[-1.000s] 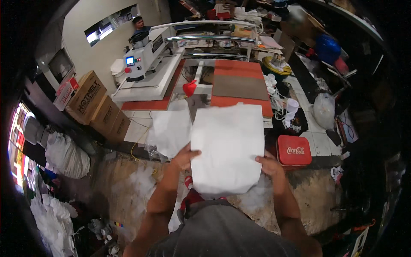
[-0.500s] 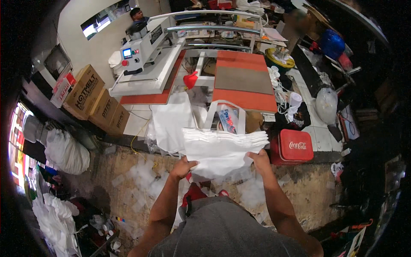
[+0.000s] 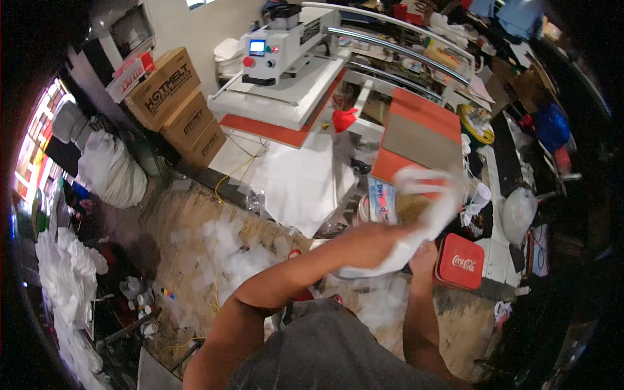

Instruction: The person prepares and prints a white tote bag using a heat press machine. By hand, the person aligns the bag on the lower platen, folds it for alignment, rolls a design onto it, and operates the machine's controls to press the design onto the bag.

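Observation:
A stack of white cloth bags [image 3: 398,257] hangs in front of me, smeared by motion, with its handle loops swung up to the right. My left hand [image 3: 380,244] reaches across my body and is closed on the stack; its fingertips are blurred. Lower down and to the right, my right hand [image 3: 424,255] grips the edge of the same stack. Beyond my hands, a heat press [image 3: 276,84] with a lit screen stands over an orange pad. A second orange and brown platen [image 3: 422,133] lies right of it.
More white cloth bags [image 3: 299,179] lie below the press. A red box [image 3: 460,261] sits close to my right hand. Cardboard boxes [image 3: 162,91] are stacked at the left wall. Scraps of white film [image 3: 240,257] and a yellow cable [image 3: 221,188] lie on the floor.
The stack, held level between both hands before, has turned and swung right. My left hand has crossed over toward my right hand. The view has turned left.

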Action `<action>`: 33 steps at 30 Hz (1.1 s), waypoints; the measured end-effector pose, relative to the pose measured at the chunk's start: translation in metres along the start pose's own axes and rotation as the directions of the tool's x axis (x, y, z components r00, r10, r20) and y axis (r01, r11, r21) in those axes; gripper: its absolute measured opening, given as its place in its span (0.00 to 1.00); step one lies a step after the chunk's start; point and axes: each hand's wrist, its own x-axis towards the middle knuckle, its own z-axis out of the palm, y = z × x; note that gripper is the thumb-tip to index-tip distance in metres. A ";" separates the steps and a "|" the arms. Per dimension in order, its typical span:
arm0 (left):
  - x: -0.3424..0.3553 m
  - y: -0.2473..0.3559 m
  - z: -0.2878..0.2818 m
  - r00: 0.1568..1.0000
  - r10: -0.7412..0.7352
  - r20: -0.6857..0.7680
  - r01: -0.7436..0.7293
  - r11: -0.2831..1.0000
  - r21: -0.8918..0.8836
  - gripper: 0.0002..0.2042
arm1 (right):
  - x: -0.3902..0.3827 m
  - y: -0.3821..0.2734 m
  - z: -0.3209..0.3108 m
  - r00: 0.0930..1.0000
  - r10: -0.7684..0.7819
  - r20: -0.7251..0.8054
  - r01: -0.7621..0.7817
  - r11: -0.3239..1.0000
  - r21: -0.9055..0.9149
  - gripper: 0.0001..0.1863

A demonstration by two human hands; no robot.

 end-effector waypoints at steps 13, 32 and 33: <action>-0.125 -0.303 -0.056 0.737 -0.676 0.010 0.630 0.681 -0.375 0.20 | 0.149 0.187 -0.085 0.703 0.596 -0.388 -0.707 0.527 -0.471 0.16; -0.215 -0.523 -0.045 0.283 -0.942 -0.182 0.806 0.337 -0.486 0.28 | 0.320 0.297 -0.017 0.771 0.172 -0.614 -0.612 -0.070 -0.788 0.29; -0.209 -0.516 -0.047 0.293 -0.936 -0.195 0.811 0.351 -0.469 0.28 | 0.313 0.300 -0.016 0.786 0.187 -0.589 -0.566 -0.165 -0.808 0.31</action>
